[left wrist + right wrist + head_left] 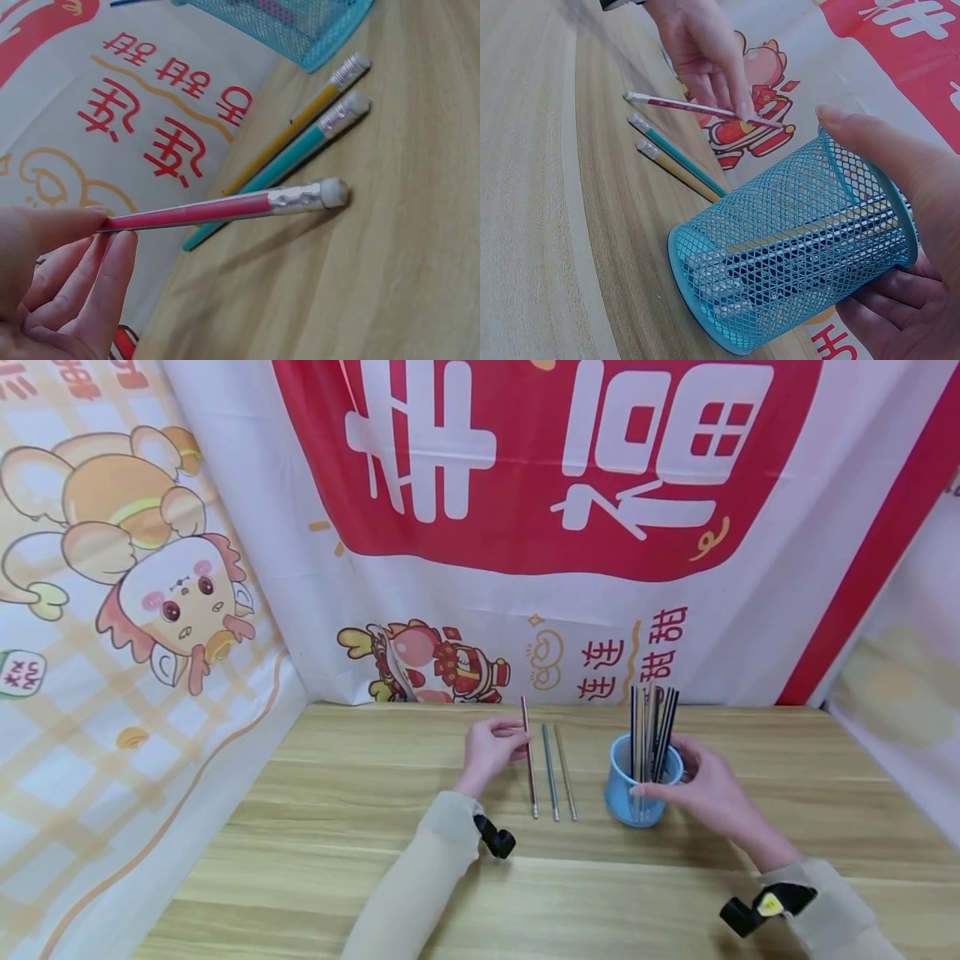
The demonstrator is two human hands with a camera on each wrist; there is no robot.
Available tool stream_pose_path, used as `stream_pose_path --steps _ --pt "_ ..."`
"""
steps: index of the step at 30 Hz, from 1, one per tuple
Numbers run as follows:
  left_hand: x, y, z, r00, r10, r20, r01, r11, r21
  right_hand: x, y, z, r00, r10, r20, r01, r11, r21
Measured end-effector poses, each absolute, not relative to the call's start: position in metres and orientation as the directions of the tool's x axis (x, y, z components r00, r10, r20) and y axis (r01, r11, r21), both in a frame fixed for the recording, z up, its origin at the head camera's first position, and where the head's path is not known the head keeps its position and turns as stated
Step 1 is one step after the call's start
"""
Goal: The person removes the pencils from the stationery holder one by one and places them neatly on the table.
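My left hand (491,750) pinches a red pencil (202,212) between thumb and fingertips near one end. The white eraser end of that pencil points toward the front of the table, and in the left wrist view its shaft stands off the wood. Just right of it lie a teal pencil (551,774) and a yellow pencil (566,777), side by side with erasers toward me. My right hand (708,787) holds a light blue mesh pencil cup (780,247) around its upper part, thumb at the rim. Several dark and yellow pencils (666,727) stand inside the cup.
The wooden table (315,843) meets a white and red printed cloth (525,602) at its back edge. A patterned cloth (112,760) hangs along the left side, and another pale cloth (900,727) along the right. Each wrist wears a black camera strap.
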State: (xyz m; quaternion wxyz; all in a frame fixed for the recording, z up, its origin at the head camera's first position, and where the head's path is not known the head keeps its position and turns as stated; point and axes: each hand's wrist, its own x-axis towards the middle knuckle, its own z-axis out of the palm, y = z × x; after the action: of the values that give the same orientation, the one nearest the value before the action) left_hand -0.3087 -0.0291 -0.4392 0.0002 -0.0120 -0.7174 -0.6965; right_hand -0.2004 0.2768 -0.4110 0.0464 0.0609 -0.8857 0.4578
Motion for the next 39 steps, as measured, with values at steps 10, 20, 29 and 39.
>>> stream_pose_path --steps 10,20,29,39 --pt "-0.314 -0.023 -0.452 -0.995 0.014 -0.104 -0.102 0.106 0.989 -0.201 0.275 -0.411 -0.989 -0.069 0.129 -0.145 0.574 -0.806" --pt "-0.314 -0.015 -0.451 -0.985 -0.028 -0.168 -0.17 0.225 0.96 -0.202 0.276 -0.412 -0.989 -0.068 0.13 -0.145 0.576 -0.804" --pt "-0.316 -0.01 -0.447 -0.984 -0.04 -0.175 -0.179 0.298 0.938 -0.201 0.277 -0.412 -0.989 -0.061 0.133 -0.144 0.579 -0.803" --pt "-0.321 -0.009 -0.448 -0.978 -0.062 -0.2 -0.209 0.334 0.919 -0.2 0.276 -0.412 -0.989 -0.06 0.135 -0.145 0.576 -0.805"
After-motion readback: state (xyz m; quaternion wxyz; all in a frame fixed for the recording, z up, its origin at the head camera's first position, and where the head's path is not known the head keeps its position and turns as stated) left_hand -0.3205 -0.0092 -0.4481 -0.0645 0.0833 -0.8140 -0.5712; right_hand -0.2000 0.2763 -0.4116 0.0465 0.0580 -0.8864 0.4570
